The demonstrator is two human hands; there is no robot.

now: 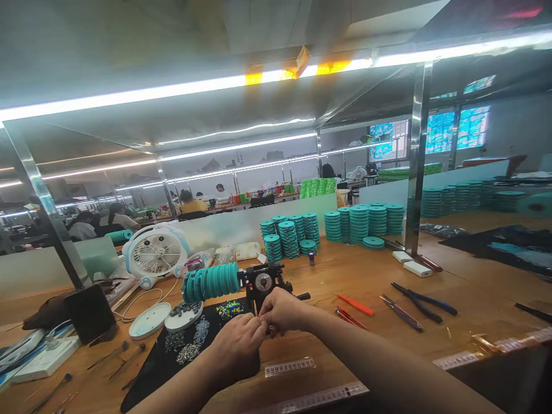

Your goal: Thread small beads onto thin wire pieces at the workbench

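Observation:
My left hand (241, 343) and my right hand (282, 310) meet at the fingertips, low in front of a small black hand-cranked device with a round dial (263, 281). Both hands are closed in a pinch; whatever lies between the fingers is too small or hidden to make out. A row of teal spools (211, 282) sits on the device's shaft, to the left of the dial. Beneath my left hand lies a black mat (149, 368) with piles of silvery pieces (188, 353), clear pieces (202, 330) and colourful beads (229, 310).
Stacks of teal spools (288, 240) line the back. At right lie pliers (417, 302), tweezers (401, 313) and an orange-handled tool (354, 304). A fan (157, 253), a white dish (150, 321) and a black box (90, 313) stand left. A clear ruler (290, 367) lies in front.

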